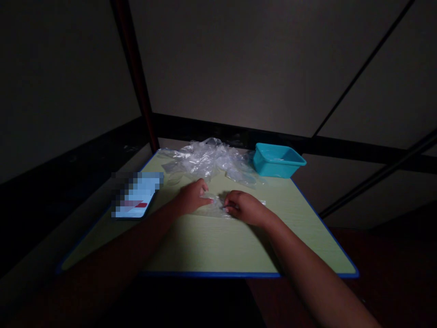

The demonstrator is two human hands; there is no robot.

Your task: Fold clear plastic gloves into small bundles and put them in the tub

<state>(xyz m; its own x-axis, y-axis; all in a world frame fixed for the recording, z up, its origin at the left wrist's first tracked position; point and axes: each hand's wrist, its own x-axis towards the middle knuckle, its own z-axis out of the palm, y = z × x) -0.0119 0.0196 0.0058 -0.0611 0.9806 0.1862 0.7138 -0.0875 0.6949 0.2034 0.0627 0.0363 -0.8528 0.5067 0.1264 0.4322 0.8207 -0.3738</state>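
A clear plastic bag (pixel 215 209) lies flat near the middle of the pale green table (pixel 205 246). My left hand (pixel 194 197) is at the bag's left end, thumb stretched onto the plastic and the index finger raised apart from it. On the right side, my right hand (pixel 241 207) has its fingertips pinched together at the bag; a small dark spot shows by the fingertips, too small to make out. Behind both hands is a loose heap of crumpled clear plastic bags (pixel 208 157).
A turquoise plastic basket (pixel 278 168) stands at the table's back right corner. On the left edge lies a tablet or phone (pixel 138 196) with a lit, partly pixelated screen. A wall rises behind the table, and a dark red post stands at the back left.
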